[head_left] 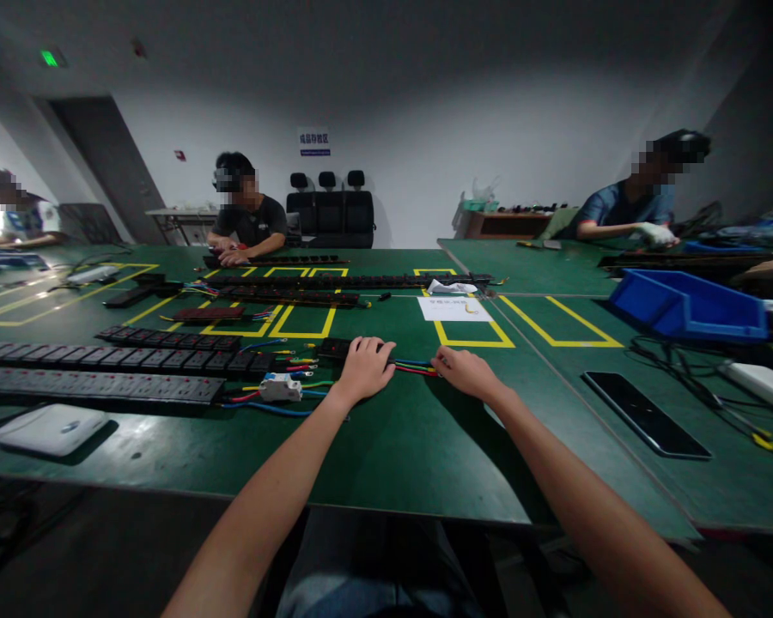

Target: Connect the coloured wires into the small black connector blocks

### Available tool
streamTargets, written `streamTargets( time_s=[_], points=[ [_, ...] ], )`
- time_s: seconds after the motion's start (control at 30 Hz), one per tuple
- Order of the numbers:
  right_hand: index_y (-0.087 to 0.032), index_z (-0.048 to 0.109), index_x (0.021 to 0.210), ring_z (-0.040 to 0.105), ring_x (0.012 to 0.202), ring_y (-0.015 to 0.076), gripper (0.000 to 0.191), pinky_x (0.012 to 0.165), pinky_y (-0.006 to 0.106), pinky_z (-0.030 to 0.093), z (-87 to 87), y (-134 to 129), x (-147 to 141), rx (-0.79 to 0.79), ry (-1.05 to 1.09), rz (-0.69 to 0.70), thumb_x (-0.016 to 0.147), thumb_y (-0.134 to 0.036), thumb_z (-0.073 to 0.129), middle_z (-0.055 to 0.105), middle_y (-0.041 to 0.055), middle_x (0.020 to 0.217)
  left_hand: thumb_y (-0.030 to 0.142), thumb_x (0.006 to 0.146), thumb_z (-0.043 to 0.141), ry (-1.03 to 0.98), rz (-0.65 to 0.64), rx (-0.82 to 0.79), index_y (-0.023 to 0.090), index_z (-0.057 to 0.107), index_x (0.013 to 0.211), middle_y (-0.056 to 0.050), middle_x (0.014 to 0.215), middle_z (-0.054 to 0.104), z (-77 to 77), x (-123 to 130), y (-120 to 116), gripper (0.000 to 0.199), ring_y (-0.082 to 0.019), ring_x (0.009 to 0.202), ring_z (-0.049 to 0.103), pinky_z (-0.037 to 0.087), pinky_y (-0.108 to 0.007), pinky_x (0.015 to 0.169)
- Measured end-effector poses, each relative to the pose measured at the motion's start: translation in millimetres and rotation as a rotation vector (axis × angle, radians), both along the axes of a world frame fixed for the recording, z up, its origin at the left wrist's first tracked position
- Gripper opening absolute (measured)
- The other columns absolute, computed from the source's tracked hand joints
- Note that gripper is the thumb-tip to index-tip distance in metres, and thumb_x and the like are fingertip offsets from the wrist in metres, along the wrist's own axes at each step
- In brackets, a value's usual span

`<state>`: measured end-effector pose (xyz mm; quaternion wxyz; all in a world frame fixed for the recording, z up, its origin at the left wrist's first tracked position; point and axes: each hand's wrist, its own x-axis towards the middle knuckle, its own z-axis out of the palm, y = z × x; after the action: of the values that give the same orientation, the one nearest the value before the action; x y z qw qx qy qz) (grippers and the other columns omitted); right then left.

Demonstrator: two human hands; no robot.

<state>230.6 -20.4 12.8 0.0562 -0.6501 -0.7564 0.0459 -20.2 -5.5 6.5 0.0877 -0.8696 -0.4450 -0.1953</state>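
My left hand (366,371) lies over the right end of a short black socket strip (333,348), its fingers curled down around it. From under that hand, several thin coloured wires (416,369), red, green, yellow and blue among them, run to the right. My right hand (465,372) pinches the far ends of these wires between thumb and fingers. Just left of my left hand is a white circuit breaker (281,388) with red, blue and green wires attached. Long black socket strips (103,386) lie further left, with terminal-tipped wires at their right ends.
A white box (52,429) rests at the front left. To the right are a dark phone (644,414), a blue bin (686,306) and black cables. A white paper (456,310) and more strips lie farther back. Co-workers (248,210) sit across the green table (412,463).
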Motion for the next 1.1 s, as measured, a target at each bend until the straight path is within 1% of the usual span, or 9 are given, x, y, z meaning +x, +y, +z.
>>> streamTargets(
  time_s=[0.17, 0.43, 0.7, 0.9, 1.1],
  points=[
    [-0.021, 0.063, 0.108, 0.069, 0.089, 0.0234, 0.031, 0.063, 0.027, 0.032, 0.9, 0.0, -0.3, -0.003, 0.0, -0.003, 0.106, -0.044, 0.041, 0.074, 0.0093, 0.098, 0.038, 0.099, 0.051, 0.004, -0.004, 0.001, 0.022, 0.058, 0.138, -0.011, 0.127, 0.062, -0.6, -0.6, 0.6, 0.043, -0.029, 0.122, 0.054, 0.033, -0.049, 0.114],
    [-0.022, 0.063, 0.107, 0.069, 0.087, 0.0226, 0.031, 0.065, 0.026, 0.034, 0.4, 0.9, 0.4, -0.009, 0.011, -0.005, 0.106, -0.044, 0.042, 0.074, 0.0093, 0.098, 0.038, 0.099, 0.052, -0.002, -0.007, -0.008, 0.021, 0.057, 0.139, -0.012, 0.127, 0.062, -0.6, -0.5, 0.9, 0.044, -0.029, 0.122, 0.054, 0.034, -0.05, 0.114],
    [-0.021, 0.063, 0.106, 0.069, 0.086, 0.0224, 0.032, 0.063, 0.026, 0.032, -0.7, 1.4, 0.4, 0.0, 0.011, -0.006, 0.106, -0.044, 0.042, 0.074, 0.0091, 0.097, 0.037, 0.099, 0.052, -0.008, -0.014, -0.003, 0.02, 0.058, 0.138, -0.012, 0.126, 0.062, -1.0, -0.5, 1.0, 0.043, -0.029, 0.121, 0.055, 0.034, -0.05, 0.113],
    [-0.022, 0.063, 0.107, 0.068, 0.085, 0.0219, 0.03, 0.064, 0.027, 0.033, -2.4, 2.3, 1.1, 0.012, 0.007, 0.007, 0.105, -0.044, 0.042, 0.074, 0.0085, 0.096, 0.037, 0.097, 0.055, -0.005, -0.004, 0.006, 0.02, 0.06, 0.136, -0.013, 0.125, 0.063, 0.2, 0.2, -0.4, 0.043, -0.029, 0.122, 0.054, 0.034, -0.049, 0.113],
    [-0.022, 0.063, 0.107, 0.068, 0.087, 0.0223, 0.031, 0.064, 0.027, 0.033, -1.6, 1.9, 1.3, 0.003, 0.008, 0.003, 0.105, -0.044, 0.042, 0.074, 0.0091, 0.099, 0.037, 0.098, 0.054, -0.003, -0.001, 0.01, 0.02, 0.06, 0.136, -0.012, 0.125, 0.063, 0.7, 0.5, -0.5, 0.042, -0.029, 0.121, 0.055, 0.034, -0.048, 0.113]
  ],
)
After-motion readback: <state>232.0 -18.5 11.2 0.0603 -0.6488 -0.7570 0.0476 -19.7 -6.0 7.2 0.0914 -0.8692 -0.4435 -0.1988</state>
